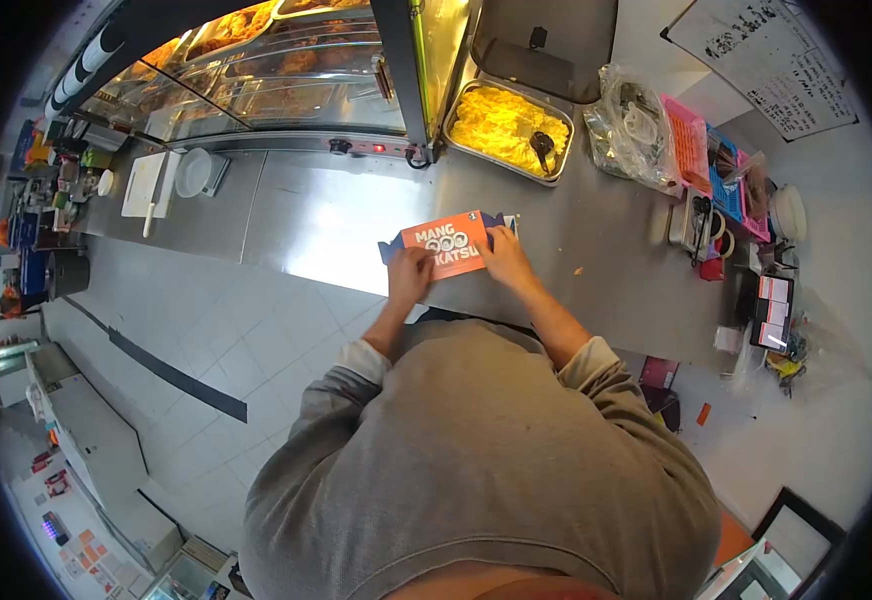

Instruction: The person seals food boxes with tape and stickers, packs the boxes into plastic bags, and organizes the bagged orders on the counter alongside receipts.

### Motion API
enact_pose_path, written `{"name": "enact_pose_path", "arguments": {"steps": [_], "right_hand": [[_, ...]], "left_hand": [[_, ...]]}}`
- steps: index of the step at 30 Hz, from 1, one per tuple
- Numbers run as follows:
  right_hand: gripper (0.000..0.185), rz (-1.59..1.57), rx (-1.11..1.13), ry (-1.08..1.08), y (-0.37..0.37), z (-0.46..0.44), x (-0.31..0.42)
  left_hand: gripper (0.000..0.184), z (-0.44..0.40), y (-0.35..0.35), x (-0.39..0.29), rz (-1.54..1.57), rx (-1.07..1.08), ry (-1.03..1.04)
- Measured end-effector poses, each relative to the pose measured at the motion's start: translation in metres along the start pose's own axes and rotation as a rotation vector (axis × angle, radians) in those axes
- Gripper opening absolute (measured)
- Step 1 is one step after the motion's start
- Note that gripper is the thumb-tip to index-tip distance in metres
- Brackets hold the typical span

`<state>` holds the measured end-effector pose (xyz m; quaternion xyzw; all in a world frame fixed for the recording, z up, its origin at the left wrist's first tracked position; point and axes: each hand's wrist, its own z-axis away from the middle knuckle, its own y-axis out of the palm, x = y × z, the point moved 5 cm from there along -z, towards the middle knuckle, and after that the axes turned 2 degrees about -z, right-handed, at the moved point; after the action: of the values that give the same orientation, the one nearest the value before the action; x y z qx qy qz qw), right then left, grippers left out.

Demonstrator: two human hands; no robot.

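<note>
An orange cardboard food box [444, 236] with white lettering "MANG" and "KATSU" lies on the steel counter [356, 215] in front of my body. Dark blue flaps stick out at its left and right ends. My left hand [411, 272] is at the box's lower left, fingers bent against the printed face. At the right end, my right hand [506, 256] grips the edge, its fingers curled round the side by the flap. The underside of the box is hidden.
Behind the box stands a metal tray of yellow food [501, 125] with a black spoon [542, 148]. A heated display case [286, 90] is at back left. Pink baskets [686, 140] and a plastic bag [628, 125] sit right. A cutting board [146, 183] with a knife lies left.
</note>
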<state>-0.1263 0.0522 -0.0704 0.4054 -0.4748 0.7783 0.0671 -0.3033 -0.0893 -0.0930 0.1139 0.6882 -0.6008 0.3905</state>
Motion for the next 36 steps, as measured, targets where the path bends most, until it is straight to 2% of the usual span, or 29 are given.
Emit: {"name": "enact_pose_path", "arguments": {"steps": [1,4,5,7,8,9,12,13,14,15,20,24,25,27,29,32,33,34,36], "right_hand": [[0.04,0.01,-0.215,-0.102,0.004,0.006,0.003],[0.039,-0.181,-0.134,0.051,0.035,-0.004,-0.02],[0.039,-0.269,-0.151,0.074,0.044,-0.003,-0.028],[0.04,-0.451,-0.2,0.11,0.054,-0.009,-0.036],[0.041,-0.482,-0.153,0.096,0.053,-0.014,-0.037],[0.042,-0.512,-0.105,0.083,0.044,-0.016,-0.031],[0.041,-0.694,0.006,0.127,0.04,-0.031,-0.044],[0.04,-0.73,0.034,0.157,0.034,-0.031,-0.041],[0.039,-0.766,0.065,0.188,0.028,-0.029,-0.037],[0.04,-0.61,0.069,0.157,0.017,-0.024,-0.023],[0.039,-0.637,0.086,0.176,0.03,-0.036,-0.038],[0.036,-0.682,-0.015,0.117,0.051,-0.03,-0.061],[0.035,-0.642,-0.029,0.108,0.049,-0.028,-0.06],[0.033,-0.562,-0.056,0.093,0.043,-0.022,-0.055],[0.033,-0.481,-0.054,0.193,0.045,-0.009,-0.054],[0.04,-0.296,-0.066,0.279,0.024,-0.005,-0.04],[0.045,-0.224,-0.072,0.298,0.017,-0.005,-0.036],[0.049,-0.217,-0.103,0.164,0.013,-0.009,-0.032],[0.059,-0.2,-0.16,-0.1,0.008,-0.011,-0.024]], "left_hand": [[0.041,0.017,-0.006,-0.011,-0.255,-0.267,0.019],[0.059,0.031,0.009,0.008,-0.382,-0.564,-0.239],[0.074,0.027,0.028,0.029,0.053,-0.319,-0.304],[0.074,0.022,0.018,0.024,0.24,-0.056,-0.461],[0.074,0.02,0.015,0.02,0.334,0.074,-0.534],[0.068,0.017,0.017,0.031,0.261,-0.063,-0.363],[0.059,0.009,0.025,0.068,0.72,-0.144,-0.354],[0.053,0.01,0.016,0.062,0.792,-0.172,-0.417],[0.052,0.01,0.006,0.057,0.796,-0.128,-0.445],[0.052,0.01,-0.012,0.045,0.8,-0.087,-0.475],[0.055,0.003,-0.03,0.047,0.832,-0.01,-0.524],[0.059,0.013,-0.012,0.044,0.781,0.019,-0.583],[0.056,0.014,0.004,0.064,0.738,-0.04,-0.567],[0.052,0.014,0.02,0.085,0.537,-0.012,-0.49],[0.046,0.02,0.024,0.082,0.589,0.076,-0.461],[0.05,0.015,0.023,0.089,0.759,0.023,-0.57],[0.061,0.005,0.009,0.097,0.436,0.038,-0.483],[0.075,-0.006,-0.012,0.089,0.116,0.049,-0.39],[0.088,-0.016,-0.055,0.036,-0.12,-0.006,-0.099]]}}
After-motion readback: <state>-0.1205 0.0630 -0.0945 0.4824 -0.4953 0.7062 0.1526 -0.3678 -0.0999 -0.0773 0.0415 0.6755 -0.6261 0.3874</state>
